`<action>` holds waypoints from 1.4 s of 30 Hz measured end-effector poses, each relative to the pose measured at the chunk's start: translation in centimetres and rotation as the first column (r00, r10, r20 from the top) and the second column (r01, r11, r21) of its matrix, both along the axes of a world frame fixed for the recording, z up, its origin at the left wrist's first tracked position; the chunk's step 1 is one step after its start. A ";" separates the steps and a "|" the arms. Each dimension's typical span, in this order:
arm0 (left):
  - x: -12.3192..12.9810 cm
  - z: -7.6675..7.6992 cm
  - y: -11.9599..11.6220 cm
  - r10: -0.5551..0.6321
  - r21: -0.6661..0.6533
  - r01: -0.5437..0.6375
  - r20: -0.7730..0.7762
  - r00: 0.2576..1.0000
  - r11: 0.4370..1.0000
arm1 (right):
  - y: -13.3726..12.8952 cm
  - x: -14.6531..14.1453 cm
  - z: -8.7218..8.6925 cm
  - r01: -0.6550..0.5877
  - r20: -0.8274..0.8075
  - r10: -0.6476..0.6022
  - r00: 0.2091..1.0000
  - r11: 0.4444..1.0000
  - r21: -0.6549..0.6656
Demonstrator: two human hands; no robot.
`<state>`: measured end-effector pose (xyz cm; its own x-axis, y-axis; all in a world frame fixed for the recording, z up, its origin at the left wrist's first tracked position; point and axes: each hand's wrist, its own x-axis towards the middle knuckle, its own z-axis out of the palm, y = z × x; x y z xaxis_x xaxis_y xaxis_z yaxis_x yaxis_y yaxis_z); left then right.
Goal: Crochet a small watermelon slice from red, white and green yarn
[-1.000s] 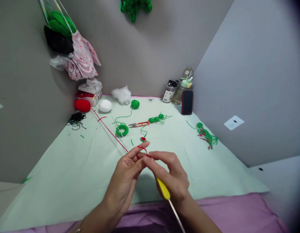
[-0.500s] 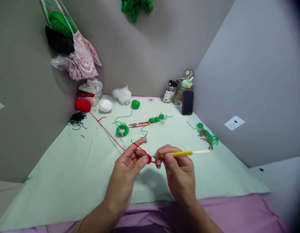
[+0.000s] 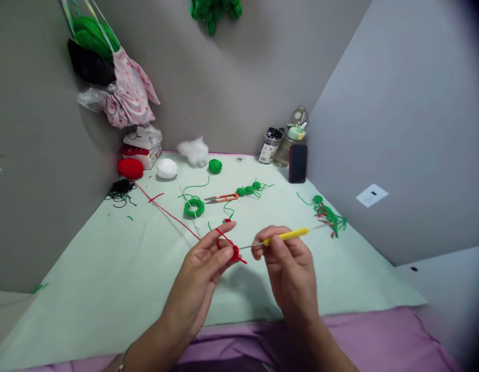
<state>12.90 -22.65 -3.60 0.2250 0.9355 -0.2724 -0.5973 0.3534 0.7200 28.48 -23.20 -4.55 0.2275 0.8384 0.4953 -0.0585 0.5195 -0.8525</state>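
My left hand pinches a small piece of red crochet between thumb and fingers. Red yarn passes over its raised index finger, and a strand runs back across the table to the red yarn ball. A short red tail pokes out at the lower right of the piece. My right hand is closed around the yellow handle of a crochet hook. The hook's thin metal shaft points left, its tip at the red piece. Exactly how the tip sits in the loops is too small to tell.
Thread snips lie mid-table beside a green yarn ring and green crocheted balls. Behind are a white yarn ball, stuffing and a green yarn ball. A phone leans at the back right near a bottle.
My right hand has drawn the hook slightly right, away from the red piece, and more of its shaft shows. The hook's back end tilts up more. My left hand keeps its pinch.
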 end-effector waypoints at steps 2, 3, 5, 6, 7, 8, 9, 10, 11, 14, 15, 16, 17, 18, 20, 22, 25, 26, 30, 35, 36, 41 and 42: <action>0.4 -0.4 -0.5 0.059 0.114 -0.047 -0.105 0.993 0.992 | -0.1 -0.1 0.0 0.012 0.181 -0.024 0.983 0.998 0.065; 0.5 -0.5 -0.7 0.067 0.144 -0.049 -0.126 0.990 0.988 | -0.3 -0.2 -0.2 0.047 0.319 -0.090 0.943 0.989 0.141; 0.7 -0.7 -1.1 0.035 0.142 -0.019 -0.109 0.993 0.990 | -0.7 -0.4 -0.6 0.094 0.522 -0.260 0.813 0.942 0.322; 0.7 -0.8 -1.1 0.006 0.124 0.004 -0.083 0.997 0.992 | -0.9 -0.5 -0.7 0.102 0.545 -0.316 0.776 0.917 0.386; 0.7 -0.7 -1.1 -0.021 0.108 0.027 -0.058 0.998 0.994 | -1.0 -0.6 -0.9 0.107 0.526 -0.332 0.783 0.905 0.412; 0.6 -0.6 -1.1 -0.046 0.098 0.050 -0.042 0.998 0.994 | -1.0 -0.6 -0.9 0.106 0.479 -0.300 0.825 0.914 0.391; 0.5 -0.4 -1.0 -0.068 0.093 0.071 -0.035 0.997 0.993 | -0.9 -0.5 -0.8 0.091 0.410 -0.231 0.882 0.939 0.332; 0.4 -0.2 -0.8 -0.089 0.091 0.092 -0.032 0.995 0.992 | -0.8 -0.5 -0.7 0.066 0.323 -0.147 0.935 0.966 0.249; 0.2 0.0 -0.7 -0.108 0.085 0.110 -0.031 0.994 0.990 | -0.6 -0.4 -0.5 0.025 0.232 -0.062 0.971 0.986 0.162; -0.2 0.6 -0.3 -0.142 0.045 0.142 -0.003 0.990 0.989 | -0.1 0.0 0.0 -0.110 0.026 0.110 0.994 0.994 -0.015; -0.3 0.8 -0.2 -0.142 0.032 0.142 0.008 0.990 0.989 | -0.1 0.2 0.0 -0.126 0.007 0.126 0.992 0.992 -0.029; -0.4 0.9 -0.2 -0.136 0.021 0.135 0.013 0.991 0.991 | -0.2 0.3 0.1 -0.118 0.027 0.118 0.993 0.993 -0.032; -0.5 0.9 -0.2 -0.122 0.017 0.122 0.010 0.992 0.992 | -0.3 0.3 0.1 -0.088 0.086 0.089 0.992 0.996 -0.017; -0.5 0.9 -0.2 -0.101 0.021 0.101 -0.003 0.995 0.995 | -0.5 0.4 0.1 -0.049 0.178 0.044 0.983 0.999 0.022; -0.4 0.8 -0.4 -0.034 0.048 0.037 -0.053 0.998 0.998 | -0.9 0.4 0.1 0.008 0.413 -0.086 0.907 0.982 0.189; -0.3 0.6 -0.6 0.017 0.070 -0.012 -0.074 0.997 0.997 | -1.3 0.3 0.0 -0.012 0.608 -0.246 0.755 0.922 0.387; -0.1 0.3 -0.6 -0.045 0.003 0.045 0.027 0.999 0.999 | -1.4 0.2 -0.4 -0.026 0.684 -0.394 0.614 0.856 0.516; -0.1 0.3 -0.6 -0.085 -0.032 0.088 0.077 0.993 0.996 | -1.4 0.2 -0.6 -0.002 0.669 -0.385 0.635 0.866 0.500; -0.5 0.4 -0.3 -0.125 -0.108 0.143 0.153 0.980 0.984 | -1.1 0.2 -0.7 0.059 0.375 -0.161 0.913 0.961 0.270; -0.2 0.2 -0.6 -0.097 0.009 0.097 0.049 0.994 0.995 | -0.5 -0.1 0.1 -0.064 0.133 0.051 0.990 0.994 0.093; -0.1 0.1 -0.7 -0.095 0.047 0.095 0.013 0.995 0.994 | -0.4 -0.2 0.3 -0.063 0.169 0.046 0.985 0.993 0.102; 0.5 -0.1 -0.8 -0.025 0.098 0.034 -0.082 0.996 0.995 | -0.9 -0.3 -0.2 0.008 0.350 -0.078 0.933 0.980 0.197; 0.5 0.0 -0.7 -0.010 0.077 0.015 -0.062 0.998 0.997 | -1.0 -0.3 -0.5 0.026 0.420 -0.124 0.899 0.972 0.232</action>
